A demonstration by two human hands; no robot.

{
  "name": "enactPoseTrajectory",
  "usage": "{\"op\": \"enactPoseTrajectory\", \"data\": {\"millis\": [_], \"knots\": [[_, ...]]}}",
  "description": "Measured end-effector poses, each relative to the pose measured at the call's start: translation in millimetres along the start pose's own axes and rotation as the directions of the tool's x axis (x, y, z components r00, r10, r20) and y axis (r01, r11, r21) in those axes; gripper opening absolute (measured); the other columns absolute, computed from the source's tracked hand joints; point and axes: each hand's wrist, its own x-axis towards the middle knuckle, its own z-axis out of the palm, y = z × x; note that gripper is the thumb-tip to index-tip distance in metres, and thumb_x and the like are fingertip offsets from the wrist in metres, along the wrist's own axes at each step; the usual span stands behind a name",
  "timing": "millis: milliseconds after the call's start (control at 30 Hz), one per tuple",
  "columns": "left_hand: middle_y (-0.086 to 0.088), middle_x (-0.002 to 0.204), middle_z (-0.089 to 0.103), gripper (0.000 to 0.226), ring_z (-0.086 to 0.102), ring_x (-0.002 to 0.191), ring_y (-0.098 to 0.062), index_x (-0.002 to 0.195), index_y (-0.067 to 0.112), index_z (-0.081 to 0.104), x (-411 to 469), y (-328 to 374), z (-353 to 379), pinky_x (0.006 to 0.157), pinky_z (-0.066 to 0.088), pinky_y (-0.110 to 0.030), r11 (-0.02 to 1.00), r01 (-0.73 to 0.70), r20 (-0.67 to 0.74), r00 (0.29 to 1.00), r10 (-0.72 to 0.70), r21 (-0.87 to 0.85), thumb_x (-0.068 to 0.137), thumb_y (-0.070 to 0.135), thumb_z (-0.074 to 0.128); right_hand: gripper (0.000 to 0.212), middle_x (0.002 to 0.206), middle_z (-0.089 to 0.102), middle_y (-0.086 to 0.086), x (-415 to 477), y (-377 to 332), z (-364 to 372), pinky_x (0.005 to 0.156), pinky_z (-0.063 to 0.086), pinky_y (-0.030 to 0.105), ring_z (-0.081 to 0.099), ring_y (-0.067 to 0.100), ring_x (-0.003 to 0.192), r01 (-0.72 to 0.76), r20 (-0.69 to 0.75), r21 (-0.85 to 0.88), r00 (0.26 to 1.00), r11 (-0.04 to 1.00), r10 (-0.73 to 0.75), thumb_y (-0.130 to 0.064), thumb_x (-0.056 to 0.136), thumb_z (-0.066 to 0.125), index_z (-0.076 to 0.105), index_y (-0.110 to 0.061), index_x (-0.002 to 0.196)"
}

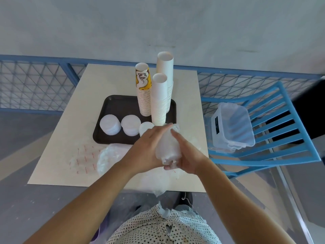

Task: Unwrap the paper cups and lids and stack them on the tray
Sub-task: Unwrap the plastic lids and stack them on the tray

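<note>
A black tray on the table carries three tall stacks of paper cups: a printed yellow one and two white ones. At the tray's front edge lie stacks of white lids. Over the table in front of the tray, my left hand and my right hand hold a plastic-wrapped sleeve of lids between them. The left hand grips its left side and the right hand cups its lower end. The sleeve's far end reaches the tray's near right corner.
Crumpled clear wrappers with red print lie on the cream table in front of the tray. A clear plastic bin sits on a blue slatted chair to the right. A blue mesh railing runs behind the table.
</note>
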Motion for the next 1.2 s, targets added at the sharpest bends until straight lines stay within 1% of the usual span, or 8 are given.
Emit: {"op": "enactPoseTrajectory", "data": {"millis": [133,233,400,500,600,800,1000,1200], "knots": [[0.012,0.167,0.02,0.134,0.027,0.148,-0.004,0.165,0.035,0.008,-15.9,-16.7,8.6,0.117,0.034,-0.027,0.998,0.06,-0.047,0.997,-0.061,-0.022,0.066,0.049,0.097,0.051,0.112,0.076,0.007,9.6,23.3,12.7,0.078,0.061,0.051,0.074,0.034,0.101,0.239,-0.038,-0.033,0.97,0.97,-0.241,-0.056,0.087,0.069,0.059,-0.031,0.131],[0.014,0.163,0.019,0.147,0.031,0.146,-0.003,0.16,0.053,-0.007,-32.1,-24.4,6.0,0.115,0.04,-0.029,0.924,0.303,0.148,0.95,-0.275,-0.235,0.059,0.05,0.1,0.045,0.122,0.073,-0.005,15.3,35.8,17.7,0.098,0.059,0.052,0.072,0.02,0.113,0.392,-0.101,-0.209,0.903,0.896,-0.418,-0.056,0.091,0.072,0.058,-0.04,0.13],[0.021,0.14,0.057,0.091,0.059,0.129,-0.007,0.154,0.054,0.029,-50.0,-34.1,-2.1,0.111,0.051,-0.044,0.62,0.464,0.318,0.886,-0.337,-0.633,0.082,0.044,0.084,0.061,0.127,0.069,-0.005,31.7,59.2,19.3,0.101,0.057,0.048,0.068,0.017,0.119,0.489,-0.033,-0.443,0.829,0.752,-0.559,-0.055,0.092,0.072,0.046,-0.03,0.141],[0.028,0.139,0.058,0.064,0.054,0.13,0.005,0.147,0.047,0.041,-48.3,-43.0,2.9,0.115,0.043,-0.037,0.669,0.46,0.237,0.885,-0.401,-0.584,0.093,0.041,0.076,0.063,0.129,0.065,-0.007,55.7,75.2,16.8,0.101,0.054,0.049,0.063,0.021,0.122,0.455,0.0,-0.623,0.813,0.636,-0.582,-0.06,0.087,0.076,0.048,-0.03,0.136],[0.027,0.14,0.052,0.077,0.051,0.129,0.002,0.145,0.043,0.04,-49.6,-67.0,15.3,0.113,0.046,-0.038,0.752,0.486,0.149,0.868,-0.473,-0.445,0.083,0.045,0.085,0.074,0.124,0.063,-0.005,91.4,99.0,2.4,0.094,0.055,0.044,0.062,0.018,0.115,0.359,0.006,-0.781,0.823,0.511,-0.568,-0.071,0.076,0.079,0.058,-0.023,0.129],[0.025,0.139,0.055,0.093,0.056,0.126,-0.006,0.148,0.048,0.042,-61.7,-109.1,35.4,0.105,0.05,-0.029,0.8,0.469,0.139,0.881,-0.452,-0.374,0.072,0.039,0.095,0.071,0.113,0.059,-0.011,101.0,115.7,-5.8,0.075,0.044,0.002,0.06,0.004,0.092,0.315,0.045,-0.839,0.853,0.444,-0.519,-0.035,0.074,0.094,0.059,-0.009,0.131],[0.012,0.141,0.058,0.086,0.058,0.126,-0.011,0.149,0.039,0.05,-76.4,-144.6,49.9,0.107,0.052,-0.037,0.819,0.523,0.168,0.852,-0.496,-0.237,0.075,0.036,0.094,0.078,0.123,0.059,-0.001,112.2,135.3,-16.9,0.088,0.051,0.012,0.06,0.012,0.103,0.344,0.106,-0.851,0.852,0.396,-0.512,-0.023,0.071,0.096,0.057,-0.006,0.137],[0.013,0.135,0.059,0.088,0.061,0.116,-0.008,0.149,0.037,0.048,-81.7,-153.2,53.7,0.092,0.054,-0.022,0.84,0.483,0.158,0.875,-0.457,-0.245,0.074,0.03,0.095,0.078,0.128,0.057,-0.001,107.1,143.6,-22.2,0.093,0.055,0.02,0.062,0.011,0.105,0.334,0.084,-0.851,0.848,0.405,-0.523,-0.035,0.076,0.092,0.054,-0.011,0.141]]}}
